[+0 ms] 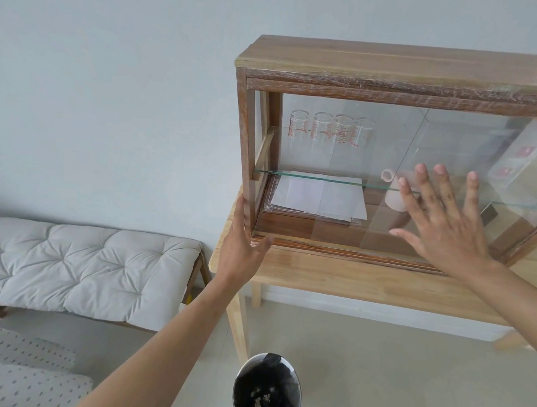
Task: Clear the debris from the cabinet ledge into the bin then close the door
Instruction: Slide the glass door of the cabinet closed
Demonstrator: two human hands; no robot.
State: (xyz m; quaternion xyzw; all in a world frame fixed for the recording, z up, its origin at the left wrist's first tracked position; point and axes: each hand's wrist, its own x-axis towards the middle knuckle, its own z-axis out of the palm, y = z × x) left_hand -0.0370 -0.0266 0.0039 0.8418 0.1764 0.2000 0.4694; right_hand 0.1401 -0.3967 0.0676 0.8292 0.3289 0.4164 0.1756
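Sliding the glass door [386,178] of the cabinet [392,69] shut on the worktop [319,274], right hand [446,222] pressing flat, fingers spread; left hand [243,242] open, bracing the corner post. Likely needing 1 steady push leftward. Debris seemingly lying in the bin [266,390] below

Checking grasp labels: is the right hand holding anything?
No. The right hand is spread flat with open fingers against the cabinet's glass door, with nothing in its grip.
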